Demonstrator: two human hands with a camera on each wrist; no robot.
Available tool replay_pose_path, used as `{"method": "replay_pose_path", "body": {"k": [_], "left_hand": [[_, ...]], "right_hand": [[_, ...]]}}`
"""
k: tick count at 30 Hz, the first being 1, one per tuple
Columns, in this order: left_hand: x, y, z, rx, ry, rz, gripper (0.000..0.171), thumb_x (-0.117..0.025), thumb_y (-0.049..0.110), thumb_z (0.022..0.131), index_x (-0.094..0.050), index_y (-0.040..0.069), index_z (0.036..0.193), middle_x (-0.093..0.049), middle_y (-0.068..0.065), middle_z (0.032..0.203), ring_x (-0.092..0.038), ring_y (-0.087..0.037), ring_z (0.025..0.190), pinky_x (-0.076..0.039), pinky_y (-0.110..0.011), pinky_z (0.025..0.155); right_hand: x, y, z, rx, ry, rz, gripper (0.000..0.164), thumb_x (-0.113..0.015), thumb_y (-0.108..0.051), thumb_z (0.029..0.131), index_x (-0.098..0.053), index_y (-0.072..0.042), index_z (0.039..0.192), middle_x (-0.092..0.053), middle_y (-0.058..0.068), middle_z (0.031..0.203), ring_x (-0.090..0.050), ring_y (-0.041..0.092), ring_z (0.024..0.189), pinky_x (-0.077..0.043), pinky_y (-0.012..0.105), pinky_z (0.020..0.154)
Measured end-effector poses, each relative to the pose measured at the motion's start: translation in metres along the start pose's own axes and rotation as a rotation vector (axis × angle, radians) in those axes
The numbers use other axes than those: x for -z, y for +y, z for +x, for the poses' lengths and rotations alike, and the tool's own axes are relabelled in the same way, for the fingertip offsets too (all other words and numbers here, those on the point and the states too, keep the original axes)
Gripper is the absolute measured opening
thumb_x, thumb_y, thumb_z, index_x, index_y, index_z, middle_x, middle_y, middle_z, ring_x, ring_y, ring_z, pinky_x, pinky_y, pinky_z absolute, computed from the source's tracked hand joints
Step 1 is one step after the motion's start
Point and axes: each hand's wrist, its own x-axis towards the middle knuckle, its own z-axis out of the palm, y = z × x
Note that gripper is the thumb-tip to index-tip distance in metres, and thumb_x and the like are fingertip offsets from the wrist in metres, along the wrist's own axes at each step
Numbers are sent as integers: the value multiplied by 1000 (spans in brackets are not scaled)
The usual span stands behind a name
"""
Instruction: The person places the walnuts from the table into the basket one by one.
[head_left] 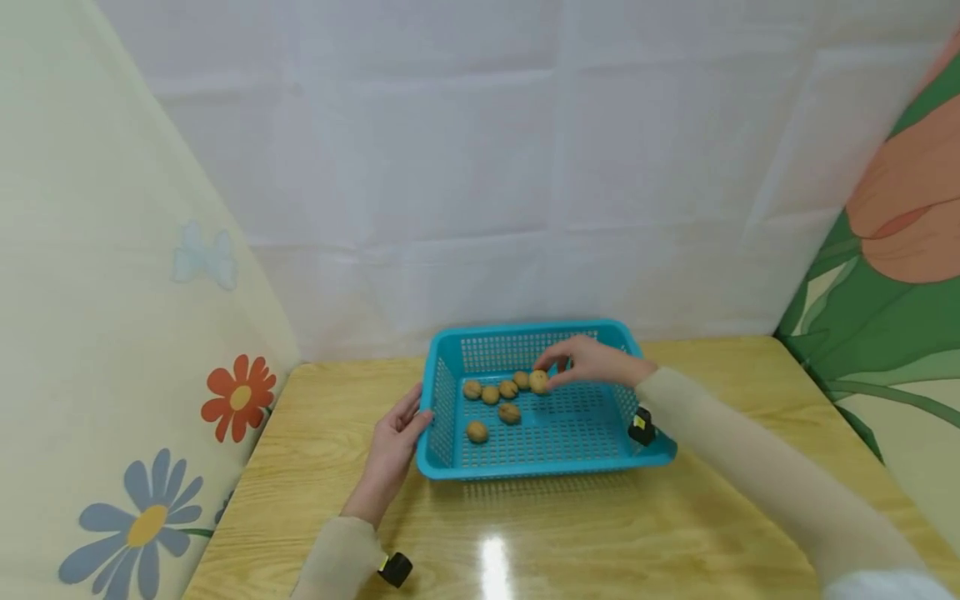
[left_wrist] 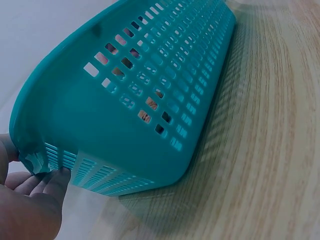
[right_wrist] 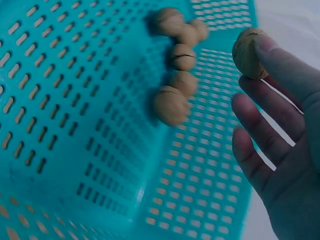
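A blue plastic basket (head_left: 547,469) with slotted walls stands on the table, several walnuts (head_left: 509,413) lying on its floor. At the basket's left side my left hand (head_left: 392,435) grips the rim; the left wrist view shows its thumb and fingers (left_wrist: 59,184) round the rim's edge. Over the inside of the basket, my right hand (head_left: 592,361) pinches one walnut (right_wrist: 247,54) between thumb and fingers. In the right wrist view this walnut is apart from the others, which sit in a bent row (right_wrist: 183,57) near the basket wall.
The wood-grain table (head_left: 570,542) extends around the basket. A white cloth (head_left: 480,167) hangs behind it. Flower-patterned panels stand at the left (head_left: 112,333) and right (head_left: 900,333). Black wrist cameras sit on both sleeves, the right one (head_left: 642,426) close to the basket's right end.
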Motion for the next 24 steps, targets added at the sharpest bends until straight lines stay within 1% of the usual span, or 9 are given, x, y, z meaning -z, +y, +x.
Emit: {"method": "replay_pose_path", "body": {"k": [4, 7, 10, 12, 14, 17, 21, 24], "left_hand": [[0, 0, 0, -2, -5, 5, 59, -58, 11, 108, -36, 8, 162, -45, -19, 159, -47, -34, 144, -55, -26, 98], [0, 0, 0, -1, -6, 6, 59, -58, 11, 108, -36, 8, 162, -45, -19, 160, -47, -34, 144, -55, -26, 98], [0, 0, 1, 3, 0, 3, 59, -59, 11, 107, -37, 8, 162, -45, -18, 160, -46, -32, 145, -54, -25, 99], [-1, 1, 1, 3, 3, 0, 59, -59, 11, 107, -37, 8, 162, -45, -18, 160, -46, -31, 145, -54, -24, 99], [-1, 0, 2, 3, 6, 0, 59, -59, 11, 107, -37, 8, 162, -45, -18, 160, -46, -31, 145, -54, -24, 99], [-1, 0, 2, 1, 7, 3, 59, -59, 11, 107, -37, 8, 162, -45, -18, 160, -46, -32, 145, -54, -24, 98], [-1, -1, 2, 0, 12, 1, 59, -59, 10, 107, -38, 8, 161, -45, -18, 160, -45, -32, 145, -54, -24, 98], [0, -1, 2, 2, 15, -1, 58, -59, 10, 107, -38, 8, 161, -45, -18, 160, -45, -32, 145, -54, -23, 98]], "right_hand": [[-17, 3, 14, -21, -77, -16, 38, -77, -26, 96, -72, -10, 130, -72, 3, 126, -69, 18, 104, -58, 34, 88], [-30, 7, 24, -26, -125, -50, 38, -78, -25, 96, -72, -9, 129, -73, 2, 124, -70, 16, 107, -59, 32, 90], [-40, 8, 32, -38, -154, -96, 35, -79, -26, 94, -74, -12, 126, -74, -1, 122, -69, 14, 108, -58, 33, 94], [-44, 8, 35, -29, -159, -138, 33, -80, -27, 94, -76, -13, 124, -74, -3, 119, -69, 14, 108, -57, 33, 94], [-48, 7, 38, -30, -163, -171, 32, -80, -28, 94, -76, -15, 123, -74, -5, 115, -69, 14, 107, -57, 34, 94], [-50, 5, 41, -12, -155, -209, 33, -80, -29, 94, -76, -15, 123, -75, -6, 113, -68, 16, 107, -56, 36, 93], [-50, 2, 41, -22, -152, -207, 36, -79, -28, 95, -74, -14, 127, -75, -4, 116, -68, 19, 111, -56, 40, 96], [-45, 0, 37, -40, -155, -175, 37, -78, -27, 96, -72, -14, 131, -74, -2, 122, -68, 19, 113, -57, 39, 96]]}}
